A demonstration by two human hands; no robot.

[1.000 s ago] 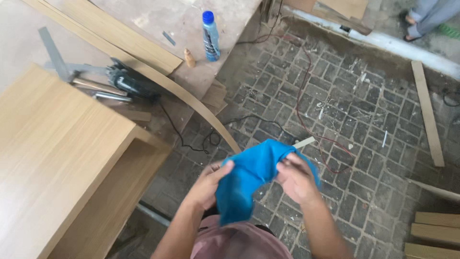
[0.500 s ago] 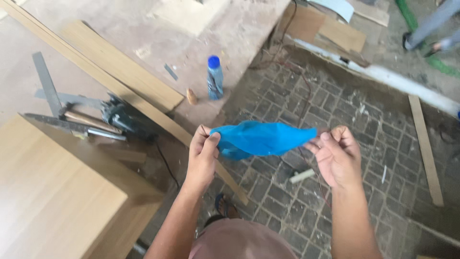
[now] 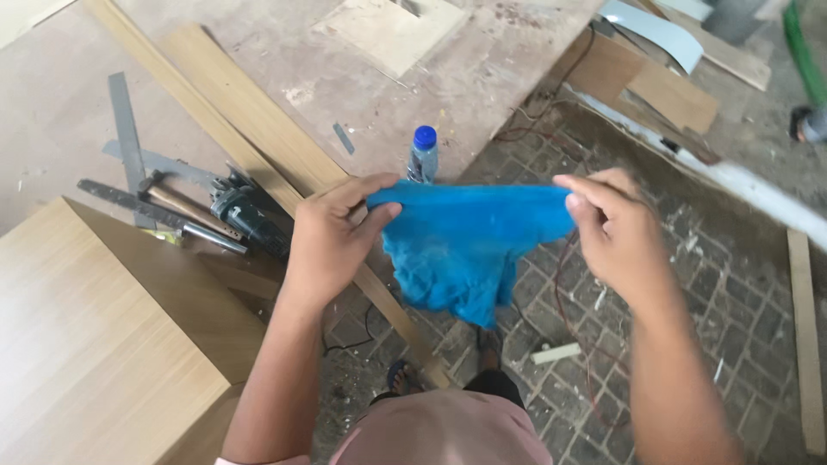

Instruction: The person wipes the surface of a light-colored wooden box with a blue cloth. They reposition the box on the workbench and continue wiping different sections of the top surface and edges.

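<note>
Cloth: a blue cloth (image 3: 465, 250) hangs at the picture's centre, stretched between both hands above the brick floor (image 3: 689, 284).
Left hand: the left hand (image 3: 332, 237), at 9 o'clock from the cloth, is closed, thumb and fingers pinching its left top corner.
Right hand: the right hand (image 3: 616, 228), at 3 o'clock, is closed, fingertips gripping the right top corner.
Change: half a second ago the cloth was pulled into a thin band; now it droops wider, its lower part bunched towards 6 o'clock.
Bottle: a blue-capped bottle (image 3: 422, 157) stands at 12 o'clock, just behind the cloth's top edge.
Tools: a power tool (image 3: 250, 215), hammer (image 3: 168, 200) and metal square (image 3: 129, 142) lie towards 10 o'clock.
Cabinet: a wooden cabinet (image 3: 95, 336) sits at 8 o'clock.
</note>
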